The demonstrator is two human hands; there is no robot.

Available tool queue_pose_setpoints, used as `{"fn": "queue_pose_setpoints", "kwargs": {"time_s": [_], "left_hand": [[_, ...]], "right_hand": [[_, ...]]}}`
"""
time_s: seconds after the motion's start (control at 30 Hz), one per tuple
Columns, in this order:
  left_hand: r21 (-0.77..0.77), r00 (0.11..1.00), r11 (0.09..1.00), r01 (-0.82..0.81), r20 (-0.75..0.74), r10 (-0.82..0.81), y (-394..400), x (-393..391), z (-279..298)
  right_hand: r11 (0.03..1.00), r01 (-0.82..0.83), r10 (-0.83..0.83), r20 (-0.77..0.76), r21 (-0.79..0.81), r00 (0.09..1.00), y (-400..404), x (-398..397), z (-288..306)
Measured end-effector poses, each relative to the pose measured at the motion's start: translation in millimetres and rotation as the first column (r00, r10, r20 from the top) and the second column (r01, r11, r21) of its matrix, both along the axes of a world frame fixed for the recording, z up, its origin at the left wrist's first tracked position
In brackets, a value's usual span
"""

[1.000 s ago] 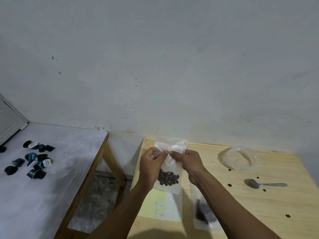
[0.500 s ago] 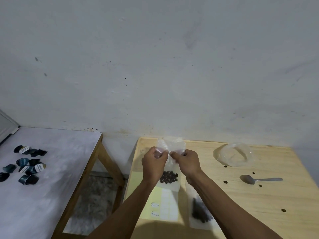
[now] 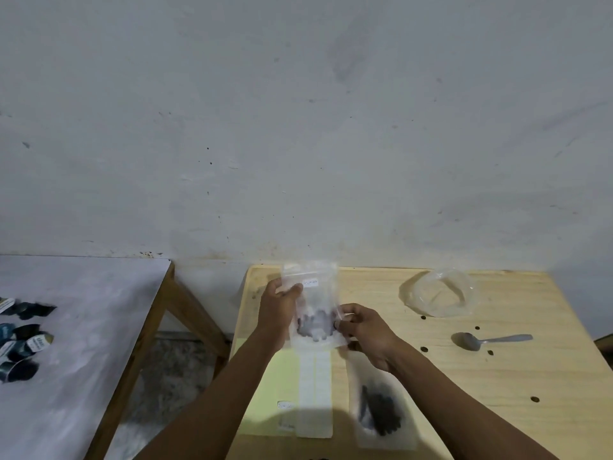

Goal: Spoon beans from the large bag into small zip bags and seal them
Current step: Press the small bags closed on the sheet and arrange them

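Note:
I hold a small clear zip bag (image 3: 313, 293) upright above the wooden table (image 3: 497, 376); dark beans sit blurred in its bottom and a small white label is near its top. My left hand (image 3: 277, 312) grips its left side near the top. My right hand (image 3: 363, 330) pinches its lower right edge. Another small bag with beans (image 3: 379, 410) lies flat on the table under my right forearm. The large clear bag (image 3: 439, 295) lies crumpled at the table's back right. A metal spoon (image 3: 491, 340) rests to the right, bowl toward me.
A yellow sheet with white labels (image 3: 292, 386) lies at the table's left front. Several loose beans (image 3: 423, 349) are scattered on the wood. A white-topped table (image 3: 83, 327) to the left carries several dark capsules (image 3: 23, 340). A gap with floor separates the two tables.
My right hand has dropped from the bag's top edge to its lower right side. My left hand stays at the upper left. The bag now shows its top strip and label.

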State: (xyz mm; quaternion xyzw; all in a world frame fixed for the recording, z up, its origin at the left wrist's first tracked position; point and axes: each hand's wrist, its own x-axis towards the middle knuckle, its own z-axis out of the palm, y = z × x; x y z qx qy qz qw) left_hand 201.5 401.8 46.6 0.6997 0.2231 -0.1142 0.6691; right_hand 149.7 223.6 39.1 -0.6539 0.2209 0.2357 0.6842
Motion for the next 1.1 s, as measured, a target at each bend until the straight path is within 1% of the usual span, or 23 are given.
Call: {"fn": "queue_pose_setpoints", "kwargs": {"time_s": [0.07, 0.13, 0.2, 0.3, 0.37, 0.47, 0.6, 0.7, 0.77, 0.83, 0.9, 0.97, 1.0, 1.03, 1.1], "left_hand": [[0.031, 0.990, 0.995, 0.097, -0.101, -0.094, 2, 4, -13], [0.033, 0.958, 0.979, 0.200, -0.217, -0.189, 4, 4, -27], [0.056, 0.933, 0.963, 0.262, -0.268, -0.238, 5, 4, -41], [0.167, 0.935, 0.936, 0.309, -0.235, -0.267, 3, 6, -52], [0.256, 0.938, 0.910, 0.326, -0.209, -0.278, 0, 7, -54], [0.350, 0.934, 0.868, 0.352, -0.191, -0.302, -3, 10, -55], [0.406, 0.926, 0.833, 0.377, -0.195, -0.324, -4, 9, -55], [0.429, 0.918, 0.812, 0.396, -0.196, -0.344, -2, 7, -56], [0.463, 0.917, 0.792, 0.398, -0.188, -0.351, -1, 5, -57], [0.523, 0.928, 0.769, 0.368, -0.152, -0.340, -1, 0, -53], [0.566, 0.947, 0.770, 0.293, -0.062, -0.315, -1, -8, -48], [0.523, 0.952, 0.813, 0.255, 0.010, -0.306, -2, -18, -42], [0.477, 0.946, 0.831, 0.285, 0.000, -0.324, -4, -22, -40], [0.428, 0.929, 0.833, 0.352, -0.051, -0.366, -7, -27, -39], [0.318, 0.853, 0.792, 0.522, -0.188, -0.487, -16, -40, -38]], "right_hand": [[0.996, 0.090, -0.090, 0.006, -0.011, 0.996, 0, 7, -7], [0.984, 0.170, -0.168, 0.027, -0.057, 0.985, 2, 13, -11], [0.967, 0.223, -0.219, 0.048, -0.119, 0.975, 4, 18, -19], [0.948, 0.226, -0.215, 0.070, -0.225, 0.974, 8, 25, -33], [0.947, 0.165, -0.152, 0.070, -0.277, 0.986, 12, 28, -38], [0.951, 0.076, -0.059, 0.067, -0.299, 0.996, 17, 31, -39], [0.958, 0.042, -0.013, 0.104, -0.283, 0.994, 19, 35, -38], [0.948, 0.016, 0.026, 0.127, -0.317, 0.992, 18, 35, -34], [0.941, 0.029, 0.018, 0.136, -0.338, 0.990, 13, 31, -31], [0.912, 0.070, -0.005, 0.160, -0.405, 0.987, 2, 22, -29], [0.852, 0.083, 0.018, 0.188, -0.517, 0.982, -16, 9, -28], [0.790, 0.074, 0.042, 0.175, -0.608, 0.984, -37, -7, -27], [0.758, 0.054, 0.057, 0.149, -0.650, 0.987, -48, -14, -27], [0.727, 0.023, 0.076, 0.113, -0.686, 0.991, -58, -22, -26], [0.687, -0.050, 0.102, 0.028, -0.725, 0.994, -72, -37, -28]]}}
